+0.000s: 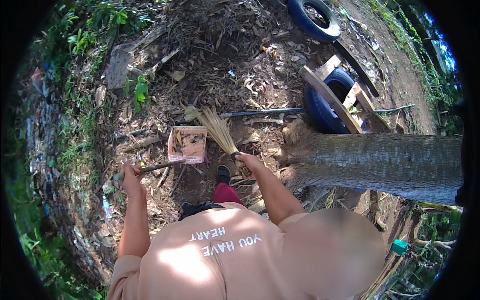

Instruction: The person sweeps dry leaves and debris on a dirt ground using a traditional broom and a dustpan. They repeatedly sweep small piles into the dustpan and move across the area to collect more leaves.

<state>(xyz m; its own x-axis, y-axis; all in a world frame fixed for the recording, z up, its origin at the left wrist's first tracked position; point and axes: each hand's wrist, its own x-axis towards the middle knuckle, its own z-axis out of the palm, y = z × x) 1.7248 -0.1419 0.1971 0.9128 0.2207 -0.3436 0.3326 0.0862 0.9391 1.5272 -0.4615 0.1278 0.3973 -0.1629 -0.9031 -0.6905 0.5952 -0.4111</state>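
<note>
My left hand is closed around the wooden stick handle of a dustpan. The pan is a pale, box-like scoop, lying low over the ground with some dry leaves and dirt in it. In my right hand is a straw broom, gripped at its dark-bound end. Its bristles fan out toward the far side and lie just to the right of the pan. Whether the bristles touch the pan's edge, I cannot tell.
A thick tree trunk stretches across the right. Beyond it lie a tyre with wooden planks over it and another tyre. A dark pipe crosses the leaf-strewn ground. A plastic bottle and litter lie left.
</note>
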